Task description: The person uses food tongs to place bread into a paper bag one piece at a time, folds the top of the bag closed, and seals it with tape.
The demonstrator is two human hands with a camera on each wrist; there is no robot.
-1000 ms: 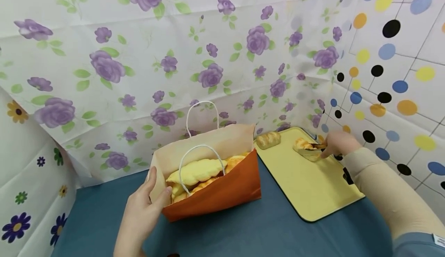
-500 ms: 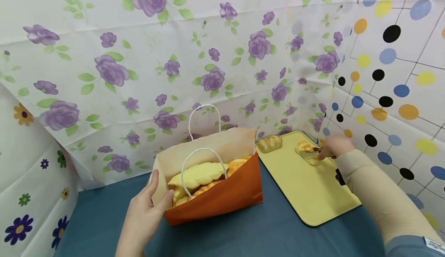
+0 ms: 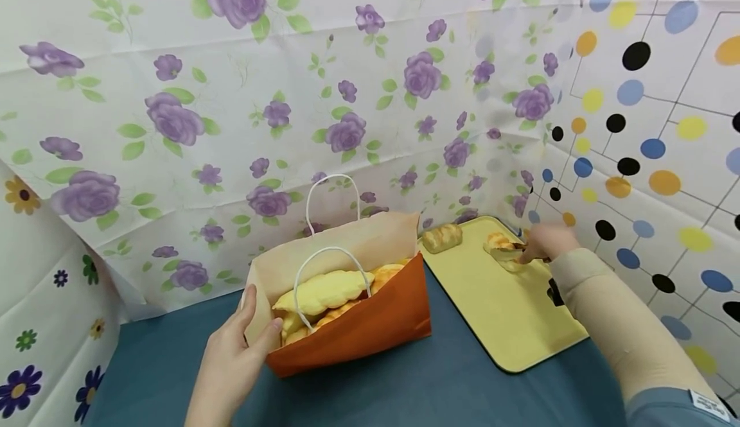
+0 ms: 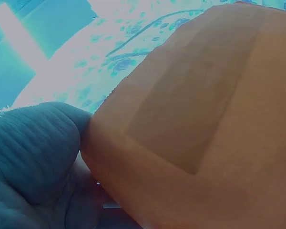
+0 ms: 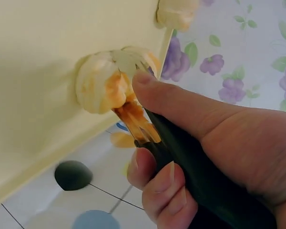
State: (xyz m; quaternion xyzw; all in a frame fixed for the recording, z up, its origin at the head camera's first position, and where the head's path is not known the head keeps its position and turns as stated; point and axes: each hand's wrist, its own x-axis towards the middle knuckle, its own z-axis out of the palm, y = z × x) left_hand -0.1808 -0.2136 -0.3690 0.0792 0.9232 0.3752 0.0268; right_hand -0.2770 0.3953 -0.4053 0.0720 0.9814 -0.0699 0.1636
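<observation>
An orange paper bag (image 3: pixel 370 327) with white cord handles stands with its mouth toward me, several breads inside; a pale yellow loaf (image 3: pixel 324 291) lies uppermost. My left hand (image 3: pixel 234 350) pinches the bag's left side, thumb at the mouth and fingers behind. On the yellow tray (image 3: pixel 491 311), toward its far end, sits a golden-topped bread (image 5: pixel 96 83). My right hand (image 5: pixel 200 124) grips dark-handled tongs (image 5: pixel 174 152), thumb on one arm and fingers curled under the other. The tongs' metal tips are at the bread, one partly hidden behind my thumb.
Another small loaf (image 3: pixel 442 239) lies at the tray's far left corner, just beside the bag. A blue cloth (image 3: pixel 167 356) covers the table. Flower-printed sheeting (image 3: pixel 324 93) stands behind, and dotted sheeting (image 3: pixel 636 125) rises close along the tray's right side.
My right forearm has shifted slightly left over the tray, the tongs staying at the bread. My left hand keeps its place on the bag. The head view has moved a little.
</observation>
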